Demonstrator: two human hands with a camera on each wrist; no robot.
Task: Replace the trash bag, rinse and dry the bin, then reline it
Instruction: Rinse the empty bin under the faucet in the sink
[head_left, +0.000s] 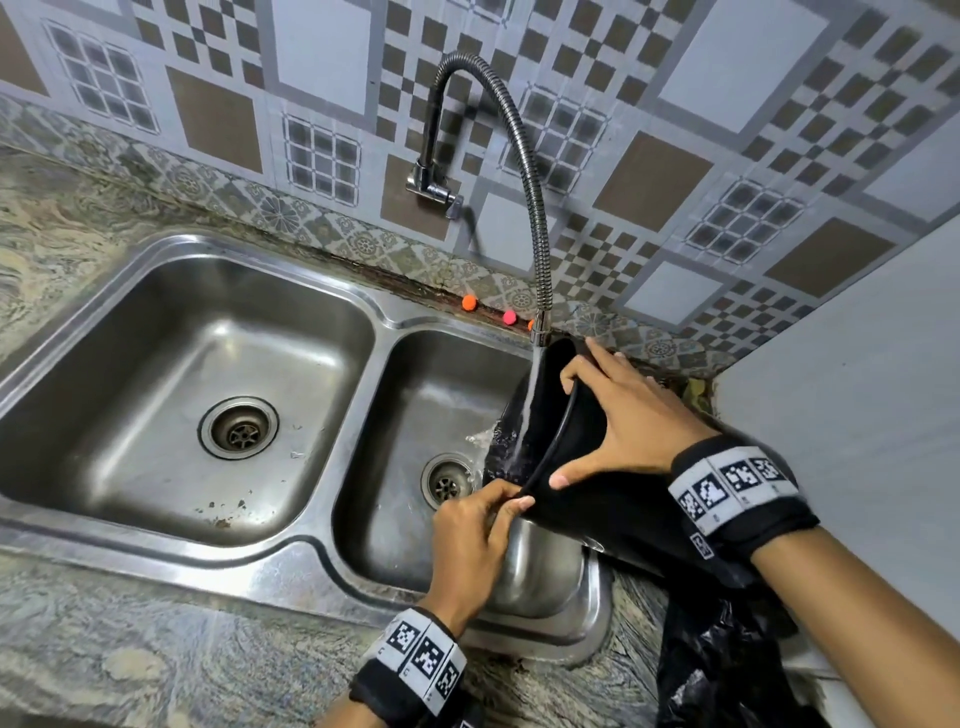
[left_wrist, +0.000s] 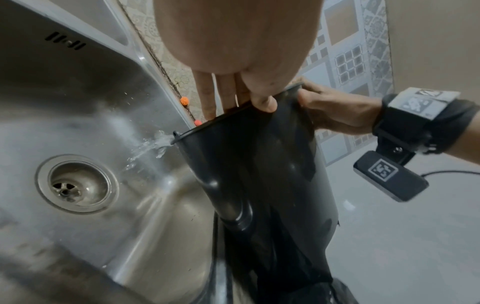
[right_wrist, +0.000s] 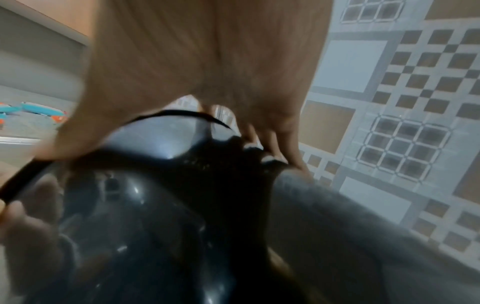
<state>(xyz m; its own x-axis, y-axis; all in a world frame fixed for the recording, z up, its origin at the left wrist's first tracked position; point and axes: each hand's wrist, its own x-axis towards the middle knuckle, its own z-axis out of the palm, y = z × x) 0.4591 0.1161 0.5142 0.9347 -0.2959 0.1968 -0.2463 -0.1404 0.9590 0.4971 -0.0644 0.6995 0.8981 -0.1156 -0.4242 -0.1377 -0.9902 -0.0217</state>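
A black plastic bin (head_left: 587, 514) lies tilted on its side over the right basin of the steel sink (head_left: 358, 525), mouth facing left. Water (head_left: 525, 410) from the flexible tap (head_left: 535, 218) runs into the mouth and spills off the lower rim (left_wrist: 155, 148). My right hand (head_left: 628, 421) grips the bin near its mouth, fingers curled over the upper rim and thumb on the side. My left hand (head_left: 475, 530) pinches the lower rim, with its thumb outside the rim and its fingers (left_wrist: 207, 98) running along it. In the blurred right wrist view the bin (right_wrist: 155, 205) fills the frame under the right hand (right_wrist: 207, 72).
A crumpled black trash bag (head_left: 727, 665) lies on the counter by my right forearm. The right basin's drain (head_left: 447, 483) is just left of the bin. The larger left basin (head_left: 218, 322) holds nothing. A grey wall (head_left: 857, 395) stands close on the right, and small coloured balls (head_left: 469, 302) sit on the back ledge.
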